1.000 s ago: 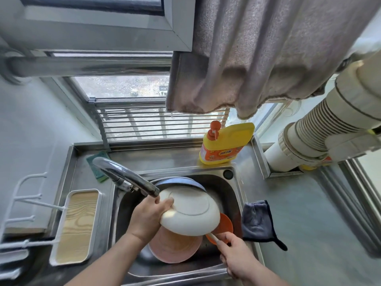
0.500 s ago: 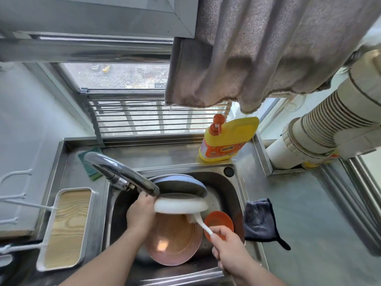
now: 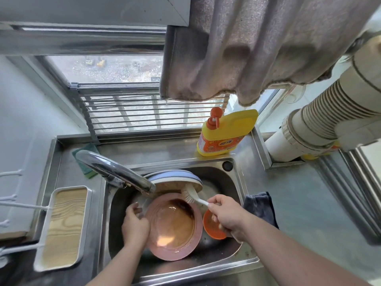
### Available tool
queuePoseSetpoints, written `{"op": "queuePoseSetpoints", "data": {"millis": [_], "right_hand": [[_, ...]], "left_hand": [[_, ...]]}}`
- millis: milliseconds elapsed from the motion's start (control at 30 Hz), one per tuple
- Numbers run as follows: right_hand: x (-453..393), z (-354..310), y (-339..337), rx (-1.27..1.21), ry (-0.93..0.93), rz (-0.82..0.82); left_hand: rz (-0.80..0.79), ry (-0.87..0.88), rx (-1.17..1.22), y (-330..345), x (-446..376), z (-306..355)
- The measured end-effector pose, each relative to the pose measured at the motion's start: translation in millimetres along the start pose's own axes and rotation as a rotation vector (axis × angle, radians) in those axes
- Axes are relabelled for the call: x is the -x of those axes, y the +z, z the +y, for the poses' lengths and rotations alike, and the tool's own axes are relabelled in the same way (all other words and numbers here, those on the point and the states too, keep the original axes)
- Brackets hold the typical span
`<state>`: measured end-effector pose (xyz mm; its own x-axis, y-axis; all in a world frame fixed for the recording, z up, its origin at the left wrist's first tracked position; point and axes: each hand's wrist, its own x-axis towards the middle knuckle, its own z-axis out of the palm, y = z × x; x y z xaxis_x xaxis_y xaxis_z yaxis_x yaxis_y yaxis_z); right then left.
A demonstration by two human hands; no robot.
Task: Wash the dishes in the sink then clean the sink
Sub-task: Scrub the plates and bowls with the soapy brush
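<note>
The sink point(image 3: 237, 176) holds the work: a pink plate point(image 3: 175, 228) lies tilted in the basin with brown, soiled water pooled in its well, a small orange bowl point(image 3: 212, 228) sits just beside it to the right, and a white plate point(image 3: 177, 180) with a bluish rim leans at the back, partly under the faucet point(image 3: 115, 170). The left hand point(image 3: 135, 226) grips the pink plate at its left rim, fingers curled over the edge. The right hand point(image 3: 226, 215) pinches the white handle of a dish brush point(image 3: 190, 195), whose bristle head sits at the pink plate's upper rim, close under the white plate; whether the bristles touch either plate cannot be told. No running water is visible at the spout. Judgement: the step in hand is scrubbing the pink plate, and the task is at an early stage, with three dishes unwashed and the sink not yet cleaned. To do it well, the person should tip the plate to drain the brown water first, hold the rim firmly against the push of the brush, and work the bristles in circles from the well out to the rim, then rinse. Risk noted: a wet rim may slip and knock the orange bowl. A detergent bottle point(image 3: 224, 135) stands on the ledge behind the sink and a dark cloth point(image 3: 259, 205) hangs over the right edge
</note>
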<state>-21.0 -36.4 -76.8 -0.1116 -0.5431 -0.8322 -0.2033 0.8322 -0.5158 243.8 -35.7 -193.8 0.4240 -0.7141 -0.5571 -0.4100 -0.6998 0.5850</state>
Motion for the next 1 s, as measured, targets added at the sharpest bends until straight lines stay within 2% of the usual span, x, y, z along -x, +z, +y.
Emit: {"op": "queuePoseSetpoints", "data": {"millis": [133, 267, 367, 433, 600, 700, 800, 833, 900, 1000], "right_hand": [[11, 13, 2, 0.041, 0.059, -0.118], [15, 46, 14, 0.029, 0.087, -0.035], [21, 62, 17, -0.052, 0.076, 0.005], [24, 69, 16, -0.069, 0.057, 0.015], [29, 80, 9, -0.092, 0.028, 0.039], [38, 80, 1, -0.101, 0.037, 0.043], [52, 79, -4, -0.074, 0.024, 0.062], [56, 81, -4, -0.060, 0.023, 0.064], [62, 85, -3, -0.025, 0.033, 0.064], [71, 88, 3, -0.020, 0.046, 0.071]], "left_hand": [[-0.124, 0.035, -0.344, 5, -9, -10], [-0.174, 0.081, -0.540, 0, -15, -7], [-0.278, 0.063, -0.567, -6, -14, 0], [-0.363, 0.122, -0.550, -11, -12, 5], [-0.450, 0.151, -0.177, -25, 9, 25], [-0.493, 0.288, -0.218, -39, 24, 40], [-0.581, 0.509, -0.501, -49, 39, 38], [-0.598, 0.531, -0.585, -49, 43, 32], [-0.574, 0.487, -0.526, -53, 58, 26], [-0.491, 0.570, -0.425, -66, 80, 28]]}}
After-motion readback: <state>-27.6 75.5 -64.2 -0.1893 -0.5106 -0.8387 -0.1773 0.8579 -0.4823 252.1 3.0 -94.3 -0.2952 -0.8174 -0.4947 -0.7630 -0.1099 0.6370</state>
